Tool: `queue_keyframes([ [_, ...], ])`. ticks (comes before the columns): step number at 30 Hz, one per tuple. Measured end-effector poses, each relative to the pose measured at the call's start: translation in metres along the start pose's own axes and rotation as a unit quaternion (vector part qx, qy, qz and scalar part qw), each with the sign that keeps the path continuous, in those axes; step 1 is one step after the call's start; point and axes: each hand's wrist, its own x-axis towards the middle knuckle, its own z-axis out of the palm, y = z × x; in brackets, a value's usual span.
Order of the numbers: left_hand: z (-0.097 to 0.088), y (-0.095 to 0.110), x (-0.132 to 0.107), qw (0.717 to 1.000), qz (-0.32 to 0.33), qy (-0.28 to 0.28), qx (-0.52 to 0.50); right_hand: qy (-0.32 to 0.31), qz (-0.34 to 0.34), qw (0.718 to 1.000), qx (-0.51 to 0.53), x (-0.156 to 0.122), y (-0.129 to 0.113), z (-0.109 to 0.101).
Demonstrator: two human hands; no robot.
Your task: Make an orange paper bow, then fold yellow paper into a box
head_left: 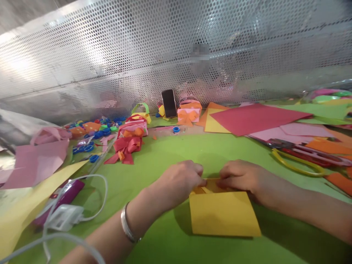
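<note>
In front of me a folded yellow paper box [224,214] stands on the green tabletop, its flat front panel facing me. My left hand [183,179] is closed at its back left corner, fingertips pinching the paper edge. At the back right, my right hand [242,178] grips the paper too, its fingers curled over the rim. Folded flaps show in the opening between the hands. The fingertips are partly hidden inside and behind the box. A silver bangle [127,223] circles my left wrist.
White charger [66,217] with a looping cable lies at left beside a purple object [73,192]. Small paper bags, one pink with an orange bow [189,114], and a phone [169,103] stand at the back. Red paper sheets [253,119] and a box cutter [316,152] lie at right.
</note>
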Motion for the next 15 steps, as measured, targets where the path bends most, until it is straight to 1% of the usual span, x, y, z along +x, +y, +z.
queue_keyframes([
  [1, -0.001, 0.000, -0.001, 1.000, -0.014, 0.001, -0.014, 0.000, 0.015, 1.000, 0.010, 0.000, -0.001, 0.000],
  [3, 0.000, -0.004, -0.003, 0.995, -0.042, 0.012, -0.093, 0.002, 0.065, 0.996, 0.054, 0.002, -0.003, -0.001],
  [5, 0.001, -0.012, -0.005, 0.976, -0.065, 0.030, -0.204, 0.018, 0.122, 0.987, 0.103, 0.005, -0.005, -0.002],
  [6, 0.001, -0.016, -0.005, 0.968, -0.079, 0.042, -0.234, 0.034, 0.145, 0.982, 0.117, 0.007, -0.006, -0.003],
  [8, -0.001, -0.023, -0.007, 0.955, -0.113, 0.070, -0.264, 0.075, 0.189, 0.972, 0.116, 0.011, -0.008, -0.003],
  [10, -0.004, -0.025, -0.010, 0.948, -0.138, 0.084, -0.273, 0.114, 0.235, 0.958, 0.115, 0.013, -0.009, -0.003],
  [12, -0.006, -0.023, -0.014, 0.933, -0.164, 0.073, -0.312, 0.144, 0.266, 0.946, 0.119, 0.013, -0.010, -0.002],
  [13, -0.007, -0.021, -0.015, 0.920, -0.177, 0.059, -0.346, 0.158, 0.276, 0.940, 0.121, 0.014, -0.011, -0.002],
  [14, -0.007, -0.020, -0.017, 0.901, -0.187, 0.043, -0.390, 0.173, 0.284, 0.935, 0.123, 0.014, -0.011, -0.002],
  [15, -0.007, -0.019, -0.018, 0.875, -0.190, 0.026, -0.444, 0.187, 0.292, 0.930, 0.125, 0.014, -0.011, -0.002],
])
